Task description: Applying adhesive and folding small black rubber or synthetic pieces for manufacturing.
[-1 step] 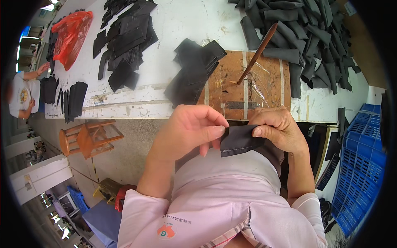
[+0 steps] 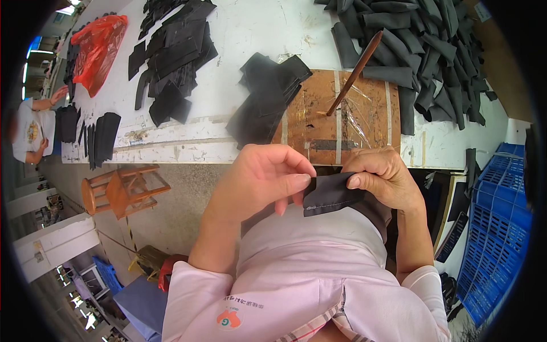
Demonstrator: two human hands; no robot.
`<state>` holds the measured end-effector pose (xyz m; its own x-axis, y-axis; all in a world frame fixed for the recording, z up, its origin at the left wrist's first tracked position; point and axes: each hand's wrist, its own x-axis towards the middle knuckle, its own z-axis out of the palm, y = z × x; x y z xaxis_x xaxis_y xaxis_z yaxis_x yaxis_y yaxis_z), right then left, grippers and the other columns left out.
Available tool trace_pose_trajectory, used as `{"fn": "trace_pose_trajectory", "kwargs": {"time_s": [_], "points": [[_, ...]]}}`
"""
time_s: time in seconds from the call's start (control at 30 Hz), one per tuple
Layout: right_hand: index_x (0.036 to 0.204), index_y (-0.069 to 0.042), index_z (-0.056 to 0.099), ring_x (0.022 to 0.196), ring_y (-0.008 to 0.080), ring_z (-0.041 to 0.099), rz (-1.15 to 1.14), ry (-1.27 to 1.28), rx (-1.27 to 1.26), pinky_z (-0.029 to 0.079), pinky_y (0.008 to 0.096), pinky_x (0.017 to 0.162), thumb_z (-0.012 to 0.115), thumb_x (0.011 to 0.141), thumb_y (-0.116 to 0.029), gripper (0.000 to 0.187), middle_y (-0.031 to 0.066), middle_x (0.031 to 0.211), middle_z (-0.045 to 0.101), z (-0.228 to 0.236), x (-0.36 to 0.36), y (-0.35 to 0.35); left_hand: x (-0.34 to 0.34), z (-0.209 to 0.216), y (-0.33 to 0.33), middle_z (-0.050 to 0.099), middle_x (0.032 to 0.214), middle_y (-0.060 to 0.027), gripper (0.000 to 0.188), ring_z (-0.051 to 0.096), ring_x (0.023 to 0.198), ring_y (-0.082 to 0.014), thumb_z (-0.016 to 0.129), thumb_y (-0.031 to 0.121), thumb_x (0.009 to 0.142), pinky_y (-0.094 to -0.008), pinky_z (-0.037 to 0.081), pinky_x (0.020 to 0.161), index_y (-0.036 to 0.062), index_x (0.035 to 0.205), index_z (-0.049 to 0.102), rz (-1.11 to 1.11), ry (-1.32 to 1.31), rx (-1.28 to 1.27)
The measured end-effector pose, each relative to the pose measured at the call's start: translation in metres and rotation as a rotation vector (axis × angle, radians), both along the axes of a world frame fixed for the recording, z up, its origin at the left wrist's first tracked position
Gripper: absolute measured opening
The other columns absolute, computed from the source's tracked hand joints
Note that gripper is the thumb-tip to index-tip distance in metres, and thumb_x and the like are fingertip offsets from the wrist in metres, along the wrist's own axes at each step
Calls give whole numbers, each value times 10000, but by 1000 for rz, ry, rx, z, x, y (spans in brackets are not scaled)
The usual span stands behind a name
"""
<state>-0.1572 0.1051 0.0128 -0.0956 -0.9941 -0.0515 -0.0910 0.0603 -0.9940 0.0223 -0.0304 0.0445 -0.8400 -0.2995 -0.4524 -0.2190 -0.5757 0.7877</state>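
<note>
Between my two hands, just off the table's front edge, is a small black fabric piece (image 2: 331,195) with a pale line of stitching along its lower edge. My left hand (image 2: 274,178) pinches its left corner between thumb and fingers. At the upper right corner, my right hand (image 2: 383,176) grips the cloth with the thumb on top and the fingers curled behind. Beyond the hands lies a stack of flat black fabric pieces (image 2: 265,100), partly over a brown taped board (image 2: 313,108). A slim brown pointed stick (image 2: 356,71) stands slanted above that board.
Rolled dark fabric tubes (image 2: 421,51) are heaped at the back right. More black pieces (image 2: 176,57) and a red plastic bag (image 2: 99,51) lie on the white table (image 2: 256,28). Blue crates (image 2: 496,228) stand at right, wooden stools (image 2: 128,191) at left. Another person (image 2: 37,131) is at far left.
</note>
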Motion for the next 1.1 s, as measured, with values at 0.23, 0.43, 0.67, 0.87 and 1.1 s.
{"fn": "trace_pose_trajectory", "kwargs": {"time_s": [0.23,0.43,0.67,0.87,1.1], "points": [[704,4,594,569,161,522,26,16,-2,414,266,542,649,735,-134,151,61,605,551,-2,-1,-3,0,8,8,604,726,-80,119,535,531,-45,570,-43,755,-150,424,436,-53,874,568,-46,-103,-307],[746,6,586,596,210,522,-51,370,-74,409,303,542,661,707,-129,159,74,635,539,0,7,-13,-4,-1,17,575,689,-23,104,513,589,-36,547,-42,754,-181,414,467,-2,849,562,-6,-147,-469],[816,-14,580,599,228,517,-534,581,-349,423,337,519,694,634,-67,221,86,749,518,15,38,-20,-20,-12,52,570,683,-58,99,536,561,-65,560,-14,801,-182,458,472,-61,879,523,561,50,-530],[779,-15,565,577,205,517,-509,485,-397,422,305,450,668,628,-34,184,79,701,499,4,51,-27,-24,-30,55,598,733,-84,83,557,631,-68,574,-70,769,-190,479,529,-61,844,540,544,-18,-1338],[771,-12,574,546,199,509,-619,563,-335,408,285,458,591,626,49,158,70,671,509,-6,48,-33,-28,-22,38,565,697,-73,113,393,421,-26,550,-59,766,-150,286,342,-14,856,499,693,-10,-520]]}}
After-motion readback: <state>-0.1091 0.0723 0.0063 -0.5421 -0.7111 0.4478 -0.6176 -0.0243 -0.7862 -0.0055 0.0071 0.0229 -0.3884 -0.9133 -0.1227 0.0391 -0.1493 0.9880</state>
